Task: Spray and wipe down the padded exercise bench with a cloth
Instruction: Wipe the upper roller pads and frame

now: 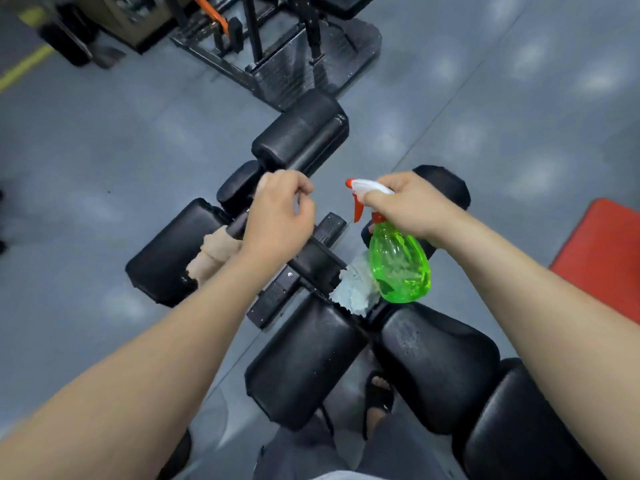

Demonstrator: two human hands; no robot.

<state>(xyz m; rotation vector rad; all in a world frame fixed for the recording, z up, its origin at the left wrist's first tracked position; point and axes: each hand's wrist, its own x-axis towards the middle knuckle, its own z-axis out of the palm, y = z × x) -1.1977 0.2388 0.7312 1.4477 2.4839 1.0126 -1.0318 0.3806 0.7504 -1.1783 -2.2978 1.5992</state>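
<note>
While the right hand [408,209] is gripping the green spray bottle [398,268], nozzle pointing leftward, the left hand [280,216] is clutching a beige cloth [211,258] above the padded bench [301,358], which is stretching away beneath both.

We see a black bench [304,358], pale-flecked, on a grey floor [104,133] with paler patches. The bottle [398,271] is clear green with a white head [372,185] and red trigger [358,211], a pale blue cloth [353,289] at its 8 o'clock and a beige cloth [211,254] at 9. A red mat [602,258] lies at 3 o'clock, a yellow line [24,67] at 10, an orange bar [207,12] at 12.
</note>
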